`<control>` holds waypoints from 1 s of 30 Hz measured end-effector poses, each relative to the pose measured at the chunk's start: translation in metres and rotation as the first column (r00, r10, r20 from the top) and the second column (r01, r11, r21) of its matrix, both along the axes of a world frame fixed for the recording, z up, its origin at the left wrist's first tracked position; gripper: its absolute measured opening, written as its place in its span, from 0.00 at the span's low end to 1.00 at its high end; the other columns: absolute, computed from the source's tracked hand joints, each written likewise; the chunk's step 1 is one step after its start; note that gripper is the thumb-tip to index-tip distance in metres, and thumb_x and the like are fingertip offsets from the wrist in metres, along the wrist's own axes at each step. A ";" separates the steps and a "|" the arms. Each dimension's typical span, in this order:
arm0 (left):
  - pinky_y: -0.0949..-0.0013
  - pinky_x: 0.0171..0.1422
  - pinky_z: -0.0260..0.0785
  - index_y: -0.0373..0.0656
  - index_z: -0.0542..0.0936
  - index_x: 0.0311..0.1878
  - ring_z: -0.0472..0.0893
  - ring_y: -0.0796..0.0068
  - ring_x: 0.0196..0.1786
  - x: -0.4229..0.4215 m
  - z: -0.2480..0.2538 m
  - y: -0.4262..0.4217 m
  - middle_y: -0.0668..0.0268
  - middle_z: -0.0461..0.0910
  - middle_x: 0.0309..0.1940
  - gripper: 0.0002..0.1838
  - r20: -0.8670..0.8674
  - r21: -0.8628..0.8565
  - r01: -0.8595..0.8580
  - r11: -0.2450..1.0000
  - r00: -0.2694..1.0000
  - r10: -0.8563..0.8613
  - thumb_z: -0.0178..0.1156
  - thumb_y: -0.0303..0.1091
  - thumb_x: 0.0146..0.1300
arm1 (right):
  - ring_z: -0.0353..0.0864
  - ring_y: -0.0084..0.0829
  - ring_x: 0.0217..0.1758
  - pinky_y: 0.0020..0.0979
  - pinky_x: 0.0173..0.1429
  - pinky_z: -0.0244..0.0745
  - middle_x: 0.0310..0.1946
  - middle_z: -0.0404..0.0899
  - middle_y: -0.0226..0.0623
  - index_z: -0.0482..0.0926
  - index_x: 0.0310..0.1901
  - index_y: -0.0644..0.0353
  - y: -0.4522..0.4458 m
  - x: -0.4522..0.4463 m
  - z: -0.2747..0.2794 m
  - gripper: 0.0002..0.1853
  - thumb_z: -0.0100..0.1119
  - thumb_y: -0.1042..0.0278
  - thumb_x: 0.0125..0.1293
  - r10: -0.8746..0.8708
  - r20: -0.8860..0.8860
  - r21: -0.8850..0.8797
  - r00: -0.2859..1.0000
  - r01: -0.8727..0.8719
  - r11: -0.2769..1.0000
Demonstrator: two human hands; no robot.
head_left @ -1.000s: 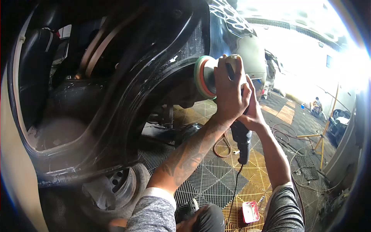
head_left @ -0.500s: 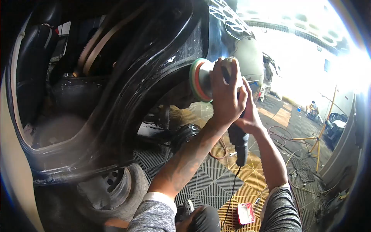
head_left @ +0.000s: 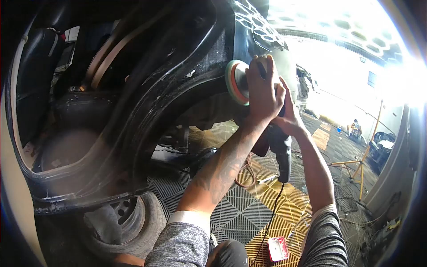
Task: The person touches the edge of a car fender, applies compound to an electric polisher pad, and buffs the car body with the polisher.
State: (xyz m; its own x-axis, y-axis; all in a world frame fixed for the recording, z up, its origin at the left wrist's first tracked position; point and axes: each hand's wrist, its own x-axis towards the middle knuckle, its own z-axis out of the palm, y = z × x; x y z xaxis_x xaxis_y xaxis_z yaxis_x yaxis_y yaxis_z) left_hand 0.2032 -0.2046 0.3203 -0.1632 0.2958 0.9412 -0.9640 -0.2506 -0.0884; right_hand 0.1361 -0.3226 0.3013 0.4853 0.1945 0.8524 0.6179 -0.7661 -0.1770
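Observation:
Both of my hands are closed around an electric polisher (head_left: 280, 153), whose round pad (head_left: 238, 83) with green and orange layers faces the car's dark rear quarter panel (head_left: 218, 53). My left hand (head_left: 265, 95) wraps over the polisher's head, just behind the pad. Lower and to the right, my right hand (head_left: 289, 116) grips the body, its fingers partly hidden. The pad is by the upper edge of the wheel arch (head_left: 187, 95); whether it touches the paint I cannot tell. A black cord (head_left: 275, 209) hangs from the handle's end.
A loose wheel (head_left: 153, 222) lies under the open door frame. On the grid floor (head_left: 231, 213) are a red-and-white tray (head_left: 278, 249) and a wrench (head_left: 267, 179). A yellow tripod stand (head_left: 367, 155) and cables are at right. Farther back, a person (head_left: 355, 129) is low near the floor.
The polisher, with both hands on it, has shifted right along the panel and slightly up. My view has turned a little, so the car sits farther left.

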 end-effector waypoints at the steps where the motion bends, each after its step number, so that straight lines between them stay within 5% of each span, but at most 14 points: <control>1: 0.41 0.74 0.56 0.40 0.60 0.78 0.65 0.34 0.68 0.004 0.007 -0.002 0.35 0.62 0.67 0.43 0.001 0.001 0.004 1.000 1.000 -0.004 0.64 0.30 0.58 | 0.64 0.49 0.79 0.47 0.79 0.61 0.75 0.64 0.54 0.43 0.83 0.48 -0.002 0.003 0.007 0.63 0.80 0.57 0.53 -0.037 0.033 -0.033 0.999 0.038 0.999; 5: 0.42 0.70 0.60 0.38 0.61 0.77 0.68 0.38 0.64 0.014 0.033 -0.003 0.39 0.65 0.62 0.41 0.069 -0.019 -0.014 1.000 0.997 0.015 0.63 0.29 0.58 | 0.64 0.46 0.79 0.46 0.80 0.59 0.75 0.63 0.53 0.44 0.83 0.49 -0.003 0.009 0.030 0.63 0.80 0.60 0.52 -0.030 0.064 -0.044 0.998 0.033 0.999; 7: 0.39 0.73 0.56 0.34 0.59 0.77 0.64 0.31 0.68 0.014 0.035 -0.003 0.32 0.60 0.67 0.42 0.048 0.036 0.017 0.999 0.999 -0.019 0.62 0.28 0.58 | 0.63 0.44 0.79 0.45 0.81 0.59 0.76 0.62 0.53 0.44 0.82 0.51 0.001 0.004 0.030 0.63 0.79 0.61 0.52 -0.012 0.030 -0.008 0.999 0.013 1.000; 15: 0.39 0.77 0.54 0.41 0.58 0.79 0.62 0.30 0.72 -0.011 -0.021 0.005 0.28 0.55 0.71 0.42 -0.068 0.032 -0.012 0.999 0.998 0.015 0.60 0.29 0.61 | 0.65 0.47 0.78 0.46 0.80 0.60 0.75 0.64 0.52 0.44 0.82 0.53 0.005 -0.020 -0.005 0.63 0.80 0.61 0.51 -0.033 -0.027 -0.099 0.999 0.030 0.995; 19: 0.40 0.76 0.56 0.41 0.58 0.79 0.63 0.31 0.72 0.001 0.005 -0.004 0.31 0.57 0.71 0.42 -0.011 -0.008 -0.003 1.000 1.000 0.003 0.61 0.30 0.61 | 0.61 0.46 0.80 0.46 0.81 0.58 0.76 0.62 0.52 0.44 0.82 0.52 -0.005 -0.004 0.013 0.63 0.80 0.61 0.51 -0.025 0.083 -0.131 0.996 0.036 0.991; 23: 0.42 0.75 0.57 0.40 0.59 0.78 0.64 0.33 0.71 0.009 0.028 -0.006 0.33 0.59 0.69 0.41 -0.009 -0.010 0.014 1.000 1.000 -0.014 0.63 0.30 0.61 | 0.58 0.46 0.82 0.46 0.82 0.56 0.77 0.61 0.53 0.44 0.83 0.51 -0.006 0.003 0.032 0.63 0.81 0.60 0.52 -0.010 -0.008 -0.033 1.000 0.010 0.999; 30: 0.39 0.76 0.55 0.40 0.58 0.80 0.62 0.29 0.72 -0.007 -0.016 0.004 0.28 0.56 0.70 0.44 -0.046 0.029 0.006 1.000 0.999 -0.005 0.63 0.30 0.60 | 0.63 0.47 0.80 0.46 0.80 0.59 0.74 0.65 0.53 0.44 0.83 0.50 0.000 -0.015 -0.007 0.62 0.80 0.60 0.53 0.021 -0.028 -0.075 0.999 -0.023 0.997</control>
State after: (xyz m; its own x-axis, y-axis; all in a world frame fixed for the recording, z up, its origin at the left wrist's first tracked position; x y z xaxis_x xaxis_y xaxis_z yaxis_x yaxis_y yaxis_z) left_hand 0.1958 -0.2006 0.3039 -0.1183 0.2686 0.9560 -0.9685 -0.2435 -0.0515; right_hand 0.1214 -0.3226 0.2938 0.5027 0.2685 0.8217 0.6306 -0.7641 -0.1361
